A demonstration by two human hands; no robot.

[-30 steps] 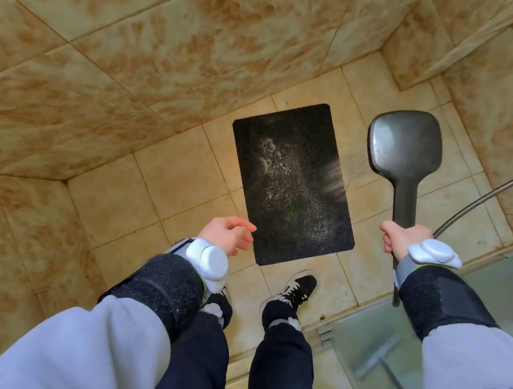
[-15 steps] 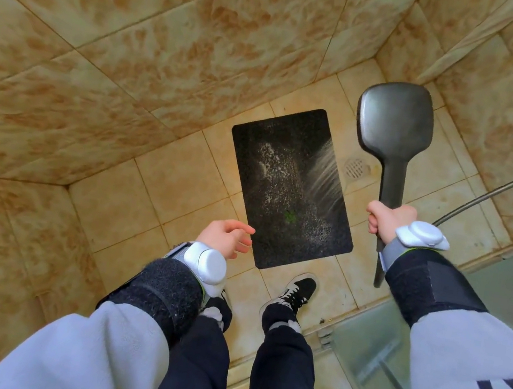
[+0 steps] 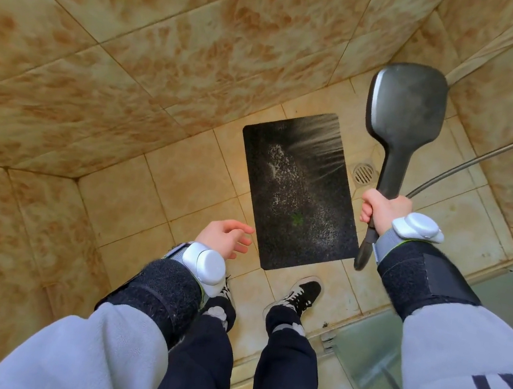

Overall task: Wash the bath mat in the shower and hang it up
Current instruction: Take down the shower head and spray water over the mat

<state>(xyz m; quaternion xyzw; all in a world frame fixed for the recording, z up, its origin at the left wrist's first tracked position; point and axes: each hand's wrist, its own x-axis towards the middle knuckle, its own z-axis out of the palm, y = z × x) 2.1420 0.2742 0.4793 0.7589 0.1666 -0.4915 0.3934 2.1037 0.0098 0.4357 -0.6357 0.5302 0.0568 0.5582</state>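
A dark rectangular bath mat (image 3: 300, 208) lies flat on the tiled shower floor (image 3: 162, 186) in front of my feet. Water streaks and splashes show on its far half and middle. My right hand (image 3: 383, 209) grips the handle of a dark grey shower head (image 3: 407, 104), held above and to the right of the mat, spraying down and to the left onto it. My left hand (image 3: 224, 238) hangs free just left of the mat's near corner, fingers loosely curled and holding nothing.
A round floor drain (image 3: 363, 173) sits right of the mat. The metal shower hose (image 3: 491, 147) runs off to the right. Tiled walls (image 3: 138, 41) close in on the left and far sides. A frosted glass panel (image 3: 373, 357) stands at the lower right. My black shoes (image 3: 299, 295) stand near the mat's front edge.
My right hand has swung the shower head further from me, so the spray now lands on the mat's far half. My left hand's fingers have loosened a little.
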